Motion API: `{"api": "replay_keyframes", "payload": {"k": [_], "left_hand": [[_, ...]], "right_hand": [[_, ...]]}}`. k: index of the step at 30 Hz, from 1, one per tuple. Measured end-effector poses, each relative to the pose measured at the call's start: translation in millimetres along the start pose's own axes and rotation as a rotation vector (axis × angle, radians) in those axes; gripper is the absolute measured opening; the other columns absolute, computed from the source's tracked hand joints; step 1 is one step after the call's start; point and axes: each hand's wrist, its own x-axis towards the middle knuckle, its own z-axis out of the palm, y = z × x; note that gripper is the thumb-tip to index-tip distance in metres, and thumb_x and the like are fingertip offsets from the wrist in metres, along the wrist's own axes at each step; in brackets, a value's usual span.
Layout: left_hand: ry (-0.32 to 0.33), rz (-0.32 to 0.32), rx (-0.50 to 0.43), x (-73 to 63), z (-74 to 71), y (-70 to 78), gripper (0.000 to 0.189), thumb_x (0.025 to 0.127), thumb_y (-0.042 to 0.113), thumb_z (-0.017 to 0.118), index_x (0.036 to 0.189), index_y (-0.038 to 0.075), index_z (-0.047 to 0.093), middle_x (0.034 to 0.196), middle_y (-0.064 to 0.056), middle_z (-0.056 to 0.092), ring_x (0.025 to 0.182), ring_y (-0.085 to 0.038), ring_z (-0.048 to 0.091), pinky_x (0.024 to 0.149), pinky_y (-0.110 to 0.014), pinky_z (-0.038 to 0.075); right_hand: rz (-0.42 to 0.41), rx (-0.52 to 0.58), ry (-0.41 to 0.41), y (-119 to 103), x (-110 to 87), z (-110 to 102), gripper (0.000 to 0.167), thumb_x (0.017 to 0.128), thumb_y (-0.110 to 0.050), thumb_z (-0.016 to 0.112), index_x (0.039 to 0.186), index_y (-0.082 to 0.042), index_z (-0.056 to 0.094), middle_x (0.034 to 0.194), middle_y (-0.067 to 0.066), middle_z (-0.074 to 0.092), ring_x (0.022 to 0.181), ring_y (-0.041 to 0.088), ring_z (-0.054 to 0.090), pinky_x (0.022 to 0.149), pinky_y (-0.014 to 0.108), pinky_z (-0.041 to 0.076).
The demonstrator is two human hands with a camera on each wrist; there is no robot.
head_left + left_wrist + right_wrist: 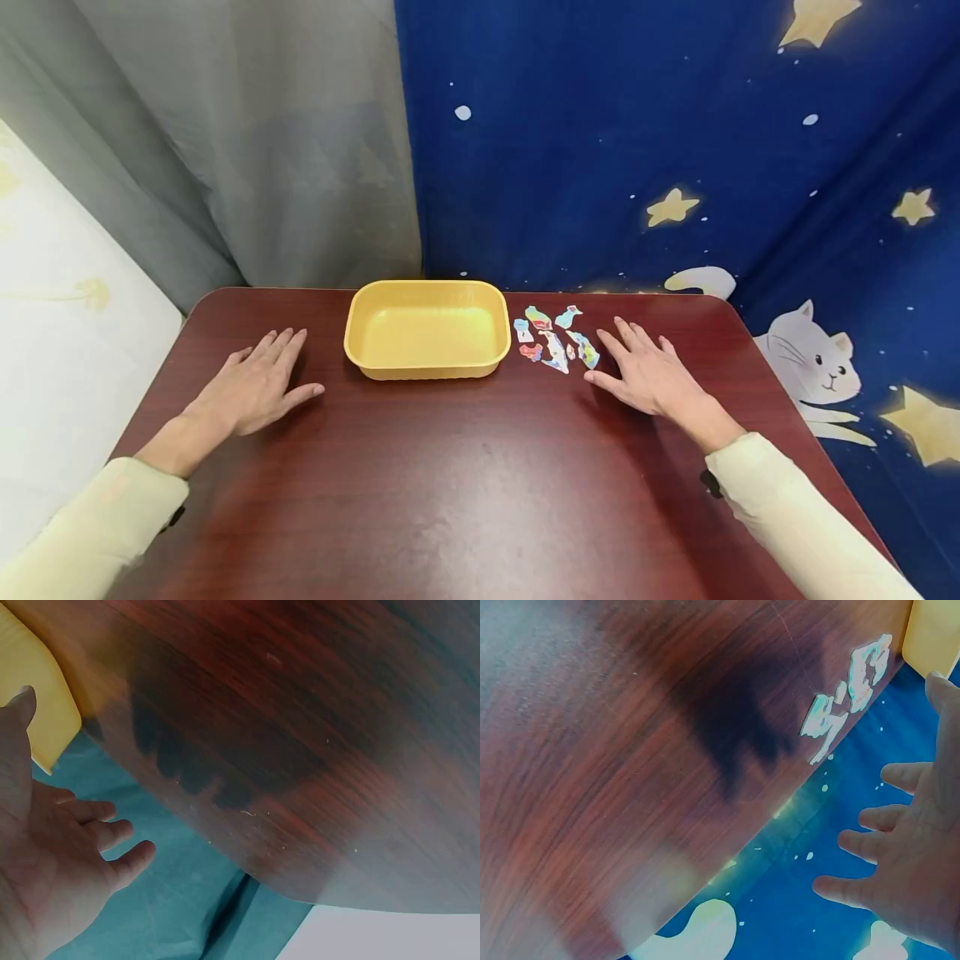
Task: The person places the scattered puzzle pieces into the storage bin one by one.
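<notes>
Cream-sleeved, the right hand hovers over the table to the right of the yellow tray, its fingers straight and spread, its thumb near a scatter of small, irregular, multicoloured cut-outs. These lie flat between that hand and the tray, the closest just beside the tray's right wall. Left of the tray and apart from it, the left hand is likewise held with fingers extended, thumb pointing towards the tray. Both throw dark shadows on the reddish-brown, wood-grained tabletop, which stretches out in front of the tray. Behind the tray's left part hangs a grey curtain; behind its right part, a blue curtain printed with yellow stars and, well to the tray's right, a white cat.
</notes>
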Motion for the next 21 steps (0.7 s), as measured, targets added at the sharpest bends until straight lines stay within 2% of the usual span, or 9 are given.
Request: {"api": "replay_keyframes", "payload": {"k": [10, 15, 21], "left_hand": [[-0.043, 0.01, 0.022, 14.7, -13.4, -2.3, 0.092, 0.094, 0.064, 0.046, 0.151, -0.003, 0.021, 0.151, -0.03, 0.03, 0.137, -0.047, 0.032, 0.102, -0.066, 0.033], [-0.087, -0.011, -0.007, 28.6, -21.6, -3.7, 0.089, 0.096, 0.061, 0.044, 0.151, -0.003, 0.018, 0.152, -0.031, 0.026, 0.138, -0.047, 0.029, 0.102, -0.067, 0.033], [-0.098, -0.031, -0.031, 46.2, -23.4, -7.7, 0.082, 0.098, 0.053, 0.047, 0.151, -0.004, 0.019, 0.152, -0.029, 0.028, 0.138, -0.046, 0.029, 0.101, -0.068, 0.033]], "right_hand": [[-0.047, -0.029, -0.045, -4.5, 22.5, -13.3, 0.085, 0.09, -0.071, 0.044, 0.152, -0.014, 0.033, 0.158, 0.02, 0.021, 0.144, 0.04, 0.023, 0.107, 0.07, 0.023], [-0.059, -0.044, -0.085, -7.8, 37.0, -23.8, 0.085, 0.09, -0.071, 0.044, 0.153, -0.016, 0.03, 0.159, 0.019, 0.019, 0.146, 0.039, 0.02, 0.109, 0.07, 0.02], [-0.085, -0.077, -0.101, -11.4, 55.2, -28.3, 0.08, 0.092, -0.068, 0.043, 0.153, -0.017, 0.031, 0.159, 0.02, 0.021, 0.145, 0.038, 0.022, 0.107, 0.068, 0.026]]}}
